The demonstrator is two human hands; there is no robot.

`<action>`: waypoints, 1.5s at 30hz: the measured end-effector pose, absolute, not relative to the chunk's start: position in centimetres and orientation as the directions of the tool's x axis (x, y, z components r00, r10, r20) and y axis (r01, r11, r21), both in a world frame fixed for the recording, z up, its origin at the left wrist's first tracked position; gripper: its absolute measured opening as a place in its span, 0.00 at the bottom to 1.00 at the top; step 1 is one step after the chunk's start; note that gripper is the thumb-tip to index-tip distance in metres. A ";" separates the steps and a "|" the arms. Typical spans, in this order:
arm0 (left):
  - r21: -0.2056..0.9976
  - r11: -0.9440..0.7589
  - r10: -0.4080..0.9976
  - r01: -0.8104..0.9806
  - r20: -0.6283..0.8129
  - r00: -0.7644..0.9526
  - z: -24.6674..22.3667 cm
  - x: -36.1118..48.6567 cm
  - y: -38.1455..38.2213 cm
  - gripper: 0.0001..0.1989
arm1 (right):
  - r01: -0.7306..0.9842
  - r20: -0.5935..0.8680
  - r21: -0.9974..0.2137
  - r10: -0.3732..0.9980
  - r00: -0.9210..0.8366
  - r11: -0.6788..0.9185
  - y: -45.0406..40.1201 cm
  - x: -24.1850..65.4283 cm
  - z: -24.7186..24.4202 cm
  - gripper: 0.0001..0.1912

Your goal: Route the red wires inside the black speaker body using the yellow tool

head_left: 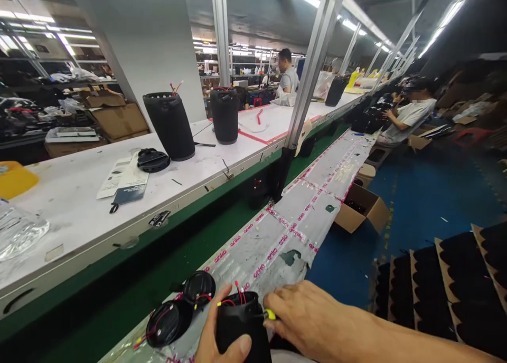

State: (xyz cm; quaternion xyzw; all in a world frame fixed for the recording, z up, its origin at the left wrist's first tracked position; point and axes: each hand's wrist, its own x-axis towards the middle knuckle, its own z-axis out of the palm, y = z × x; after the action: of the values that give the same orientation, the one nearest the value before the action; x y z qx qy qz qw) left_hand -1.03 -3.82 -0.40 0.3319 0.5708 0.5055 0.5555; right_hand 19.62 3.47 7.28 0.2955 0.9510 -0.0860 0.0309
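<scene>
I have the black speaker shell [242, 328] upright at the near edge of the taped bench strip [301, 215], my left hand [222, 339] wrapped round its left side with the thumb pressed across the front, closed firmly on it. My right hand [312, 321] comes in from the right, its fingertips pinched on the yellow connector [270, 314] at the shell's rim, where the red wires [237, 294] stick up out of the open top. Just to the left lie two round black driver caps [182, 310], the nearer one trailing red leads (they look loose, though I cannot tell where they end). The risk I see is in those thin wires: if I tug the connector sideways rather than straight, a lead could pull out of its crimp or snag on the rim. The shell also sits close to the bench edge, so a slack left grip could let it tip toward my lap. Across the green belt [166, 268], two finished shells [170, 125] stand on the far white table [79, 199], well apart from my work.
</scene>
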 end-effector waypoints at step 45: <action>0.947 0.312 0.933 -0.076 -0.321 -0.161 0.1 -0.9 -4.3 0.44 | 0.539 -0.020 -0.058 0.539 -0.842 0.840 2.5 20.2 4.8 0.08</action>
State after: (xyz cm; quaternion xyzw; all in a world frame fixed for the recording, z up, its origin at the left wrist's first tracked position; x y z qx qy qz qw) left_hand -0.89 -4.27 0.10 0.3557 0.6025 0.4661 0.5414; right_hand 20.16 2.49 4.81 0.2811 0.9592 -0.0306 0.0017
